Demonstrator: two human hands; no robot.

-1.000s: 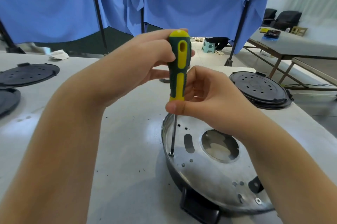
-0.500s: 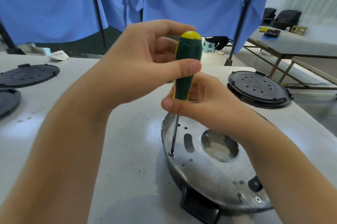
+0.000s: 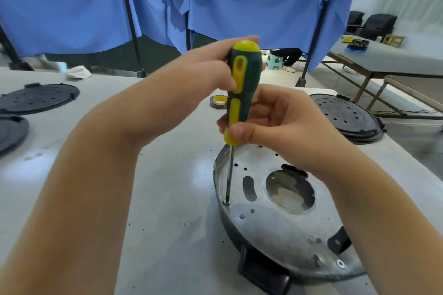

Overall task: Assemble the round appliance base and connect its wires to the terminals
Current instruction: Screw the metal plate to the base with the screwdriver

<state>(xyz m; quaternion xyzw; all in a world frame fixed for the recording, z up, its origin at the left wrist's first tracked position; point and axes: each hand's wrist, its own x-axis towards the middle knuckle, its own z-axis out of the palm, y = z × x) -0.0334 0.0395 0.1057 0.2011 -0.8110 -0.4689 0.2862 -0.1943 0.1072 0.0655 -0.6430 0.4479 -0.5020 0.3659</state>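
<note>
A green-and-yellow screwdriver (image 3: 242, 88) stands almost upright over the round metal appliance base (image 3: 287, 227), its shaft running down to a screw (image 3: 226, 203) at the base's left rim. The left hand (image 3: 203, 66) grips the top of the handle, fingers curled round it just under the yellow cap. The right hand (image 3: 271, 122) pinches the lower, yellow end of the handle, thumb across the front and fingers wrapped behind.

The base lies on the grey worktop (image 3: 167, 198) toward its near right corner, shiny face up, with a large round opening near its middle, a slot beside the screwdriver shaft, and several small holes. A black plastic tab (image 3: 261, 275) juts from its near edge, and another black piece (image 3: 339, 243) shows at the right side of the plate.

Near the worktop's far right edge sits a black perforated disc (image 3: 347, 117). Two more black discs lie by the left edge, one farther back (image 3: 38, 98) and one nearer (image 3: 12, 131), cut off by the frame. A roll of tape (image 3: 218, 102) rests behind the hands toward the far edge. Blue cloth (image 3: 239, 2) hangs behind the worktop.
</note>
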